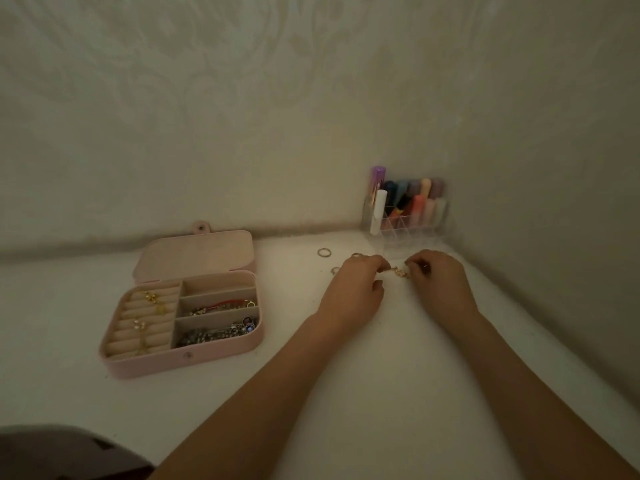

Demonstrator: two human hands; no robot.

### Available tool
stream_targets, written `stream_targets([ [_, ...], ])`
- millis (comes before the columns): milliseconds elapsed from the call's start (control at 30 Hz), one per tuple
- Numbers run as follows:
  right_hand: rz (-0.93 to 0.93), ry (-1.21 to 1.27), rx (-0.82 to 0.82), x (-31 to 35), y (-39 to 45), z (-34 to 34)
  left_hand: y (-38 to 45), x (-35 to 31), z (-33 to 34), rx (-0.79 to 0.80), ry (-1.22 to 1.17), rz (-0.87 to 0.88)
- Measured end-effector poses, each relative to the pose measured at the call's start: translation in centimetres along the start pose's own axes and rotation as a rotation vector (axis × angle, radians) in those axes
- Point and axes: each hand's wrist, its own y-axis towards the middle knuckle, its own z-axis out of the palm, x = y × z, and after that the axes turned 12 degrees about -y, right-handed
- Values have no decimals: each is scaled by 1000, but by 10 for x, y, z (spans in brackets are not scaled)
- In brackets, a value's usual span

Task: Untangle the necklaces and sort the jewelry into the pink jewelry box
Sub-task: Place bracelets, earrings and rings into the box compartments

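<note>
Table [346, 393]: white top, set into a room corner; carries everything below.

Pink jewelry box [180, 358]: open, lid laid back flat toward the wall. It lies well to the left of both hands and slightly nearer the person. Ring rolls fill its left side, with gold pieces seated in them. Three long compartments sit on its right: the far one looks bare, the middle holds a red-and-gold piece, the near one a silvery heap of chain.

Clear organiser [405, 220]: stands in the corner just beyond the hands, full of coloured tubes.

Left hand [353, 285]: fingers curled, pinching the left end of the gold piece. It is the hand nearer the box.

Right hand [440, 282]: fingers curled, pinching the right end of the gold piece.

Gold piece [398, 271]: small, chain-like, stretched between the two hands with its long axis running left to right, just above the table. Too small to tell its kind or whether any knot remains.

Loose rings: one [324, 252] lies beyond and left of the left hand, a smaller one [334, 270] just beside that hand's knuckles.

Path: bare table lies between hands and box; a leftward carry looks unobstructed, and the two rings sit off that line.
</note>
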Motion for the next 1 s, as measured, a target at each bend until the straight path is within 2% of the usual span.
stream_targets([
  [67, 8, 115, 48, -1, -1, -6, -3, 0, 1, 19, 22, 13],
  [167, -55, 138, 156, -4, -2, -12, -4, 2, 5, 76, 90, 60],
  [367, -65, 170, 135, 2, -6, -13, -4, 1, 4, 71, 95, 34],
  [467, -62, 249, 112, 6, -8, -14, -5, -2, 1, 8, -17, -8],
  [567, -65, 425, 123, 17, -9, -16, -2, -5, 0, -69, -260, -83],
  [733, -29, 707, 233, 31, -10, -24, -1, -5, -3, -136, -628, -180],
  [900, 42, 832, 311, 30, -13, -26, -1, -4, -6, -195, -658, -161],
  [1000, 106, 1002, 354, 30, -15, -22, -1, -6, -6, -241, -647, -119],
])
